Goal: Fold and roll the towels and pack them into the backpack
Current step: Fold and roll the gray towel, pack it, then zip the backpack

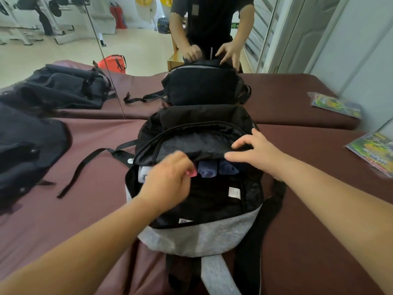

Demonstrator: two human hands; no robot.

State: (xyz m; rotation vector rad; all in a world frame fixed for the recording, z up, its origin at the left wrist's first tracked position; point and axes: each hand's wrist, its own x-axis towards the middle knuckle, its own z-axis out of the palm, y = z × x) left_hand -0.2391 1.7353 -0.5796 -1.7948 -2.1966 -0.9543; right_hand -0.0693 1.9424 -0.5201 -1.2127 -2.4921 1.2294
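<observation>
Far left, a dark bag [32, 150] lies on the maroon padded table [85, 220], apart from the work. The backpack [202, 235] lies flat at centre with its main compartment unzipped. A row of rolled towels sits inside under the flap [191, 143]: a pale roll [143, 174], a pink roll [192, 173], then two blue rolls [206, 170] side by side. The left hand [168, 182] is over the row, fingers curled down on the pink roll and apparently pinching it, though blur hides the contact. The right hand [258, 155] pinches the flap edge between thumb and bent fingers. Recommendation: hold the flap high and seat the pink roll snugly between its neighbours without loosening its wrap. Printed packets [372, 152] at far right are uninvolved.
</observation>
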